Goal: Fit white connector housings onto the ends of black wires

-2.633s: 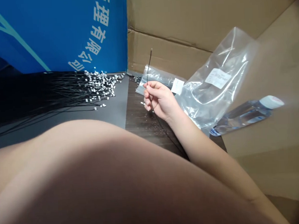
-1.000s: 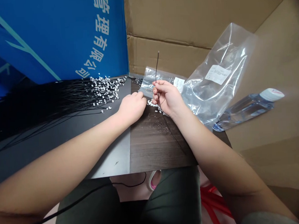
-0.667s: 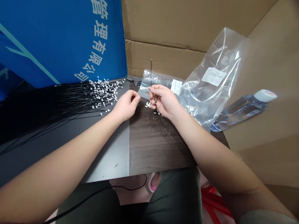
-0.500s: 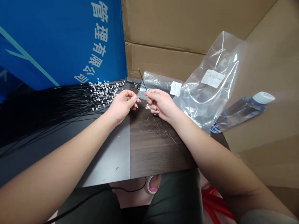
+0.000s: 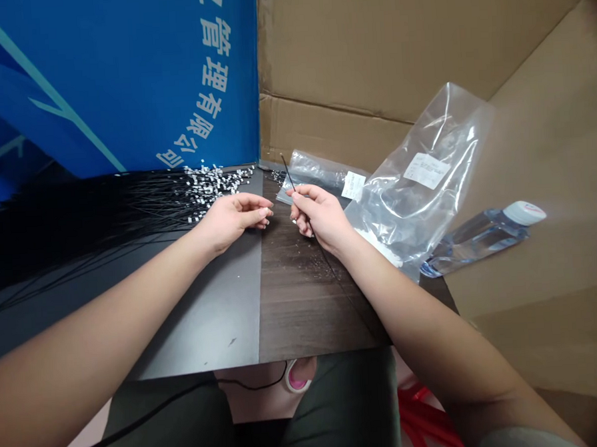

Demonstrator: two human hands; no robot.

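My right hand (image 5: pixel 321 215) pinches a thin black wire (image 5: pixel 286 171) near its upper end; the wire's lower part runs down past the palm over the brown tabletop. To its left, my left hand (image 5: pixel 233 220) hovers with thumb and fingertips pressed together, apart from my right hand. Whatever its fingertips hold, if anything, is too small to make out. Beside and behind my left hand lies a large bundle of black wires (image 5: pixel 142 198) with small white pieces (image 5: pixel 211 185) at the ends.
A flat clear bag (image 5: pixel 320 172) with a label lies behind my right hand. A larger clear bag (image 5: pixel 426 177) stands to the right, beside a tilted water bottle (image 5: pixel 484 237). Cardboard (image 5: pixel 334 55) and a blue panel (image 5: pixel 145 71) rise behind the table (image 5: pixel 303 316).
My left hand has moved left and slightly down, away from my right hand. My right hand still holds the wire. The view has shifted slightly.
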